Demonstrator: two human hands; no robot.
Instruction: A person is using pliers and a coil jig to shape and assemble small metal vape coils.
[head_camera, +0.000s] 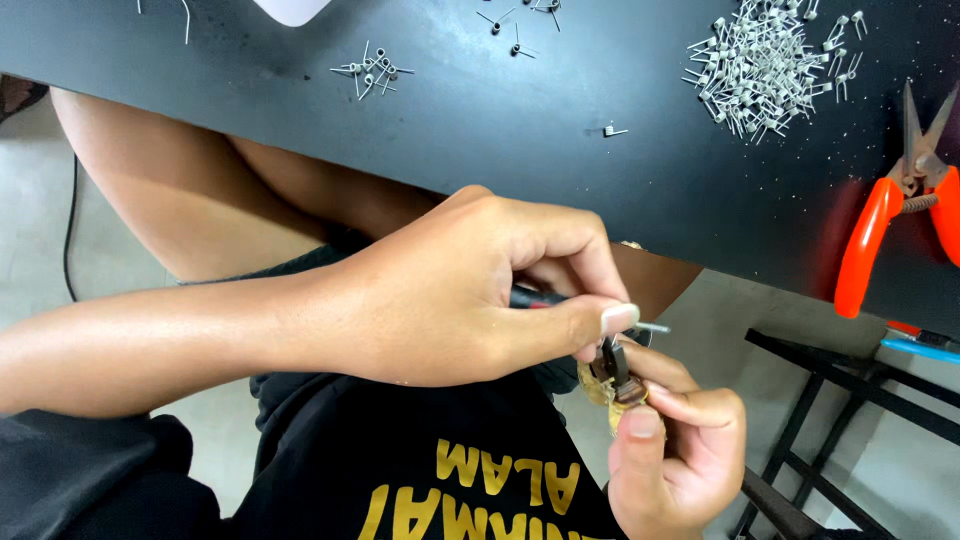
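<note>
Part (612, 368): small dark and brass-coloured piece, held below the table edge over the lap; its exact shape is hard to make out, being mostly hidden by fingers.
Right hand (675, 450): fingers closed on the part from below, thumb pressed to its lower end.
Left hand (450, 300): fist closed around a thin tool, just above and touching the part.
Tool (540, 298): dark shaft with a red band, its metal tip poking out past the thumbnail, right over the part.
Table (520, 120): black, above both hands.
Coils (765, 60): heap of small wire springs at far right; scattered few elsewhere.
Pliers (900, 215): orange handles, lying at right edge.
</note>
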